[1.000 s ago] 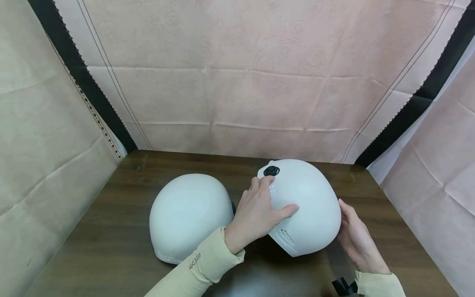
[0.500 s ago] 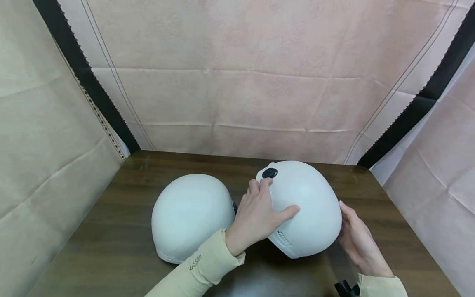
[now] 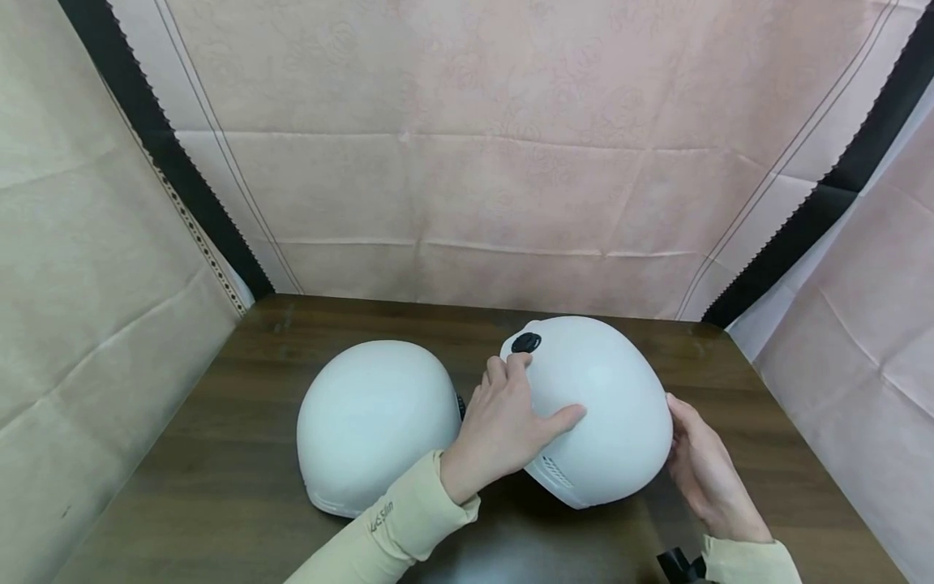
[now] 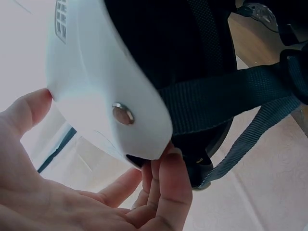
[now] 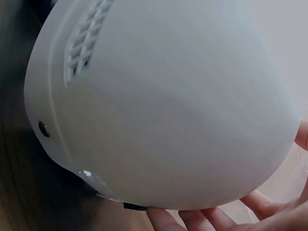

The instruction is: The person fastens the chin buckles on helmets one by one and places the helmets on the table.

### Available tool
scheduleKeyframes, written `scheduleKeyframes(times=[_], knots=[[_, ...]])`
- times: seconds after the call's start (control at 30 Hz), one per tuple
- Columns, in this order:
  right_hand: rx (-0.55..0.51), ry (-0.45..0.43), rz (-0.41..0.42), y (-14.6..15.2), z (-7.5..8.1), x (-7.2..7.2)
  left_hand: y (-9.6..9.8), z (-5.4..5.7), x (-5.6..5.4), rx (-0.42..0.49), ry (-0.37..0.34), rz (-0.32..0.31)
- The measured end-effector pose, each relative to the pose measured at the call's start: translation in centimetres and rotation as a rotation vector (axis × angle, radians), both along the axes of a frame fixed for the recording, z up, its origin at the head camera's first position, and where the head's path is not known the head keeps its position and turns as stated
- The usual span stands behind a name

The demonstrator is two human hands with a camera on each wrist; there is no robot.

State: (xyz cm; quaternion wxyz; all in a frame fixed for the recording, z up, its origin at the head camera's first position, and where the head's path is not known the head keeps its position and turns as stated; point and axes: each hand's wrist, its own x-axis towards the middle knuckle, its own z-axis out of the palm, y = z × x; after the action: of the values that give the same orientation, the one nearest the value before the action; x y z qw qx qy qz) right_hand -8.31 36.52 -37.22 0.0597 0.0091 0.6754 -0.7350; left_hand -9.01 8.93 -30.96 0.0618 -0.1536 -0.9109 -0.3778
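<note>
A white helmet point(image 3: 606, 405) is held tilted between both hands at the right of the head view. My left hand point(image 3: 503, 430) grips its left edge, thumb spread on the shell, fingertips near a round black knob point(image 3: 526, 342). In the left wrist view those fingers curl round the rim beside a metal rivet point(image 4: 123, 113); black webbing straps point(image 4: 211, 103) hang from the dark inside. My right hand point(image 3: 708, 478) holds the opposite side, its fingers point(image 5: 211, 219) along the far underside of the shell and the thumb apart. Slotted vents point(image 5: 86, 43) show in the right wrist view.
A second white helmet point(image 3: 375, 426) sits dome-up on the dark wooden table point(image 3: 219, 454), just left of my left forearm. Pale fabric walls point(image 3: 467, 162) with black edge strips point(image 3: 168, 154) enclose the table at the back and sides.
The held helmet has turned very slightly, its black knob shifting a little left and down together with my left fingertips. Both hands keep their hold, and the second helmet stays in place.
</note>
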Motion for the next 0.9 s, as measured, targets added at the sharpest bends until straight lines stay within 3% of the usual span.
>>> scheduleKeyframes(times=[0.23,0.53,0.9], knots=[[0.022,-0.027,0.007,-0.01,0.32,-0.12,-0.1,-0.04,-0.06,-0.005,-0.011,-0.001],[0.076,-0.05,0.082,-0.23,0.33,-0.09,-0.2,-0.37,0.04,-0.029,-0.034,-0.003],[0.105,-0.01,0.047,-0.16,-0.19,0.12,-0.23,-0.73,-0.21,-0.017,-0.091,-0.015]])
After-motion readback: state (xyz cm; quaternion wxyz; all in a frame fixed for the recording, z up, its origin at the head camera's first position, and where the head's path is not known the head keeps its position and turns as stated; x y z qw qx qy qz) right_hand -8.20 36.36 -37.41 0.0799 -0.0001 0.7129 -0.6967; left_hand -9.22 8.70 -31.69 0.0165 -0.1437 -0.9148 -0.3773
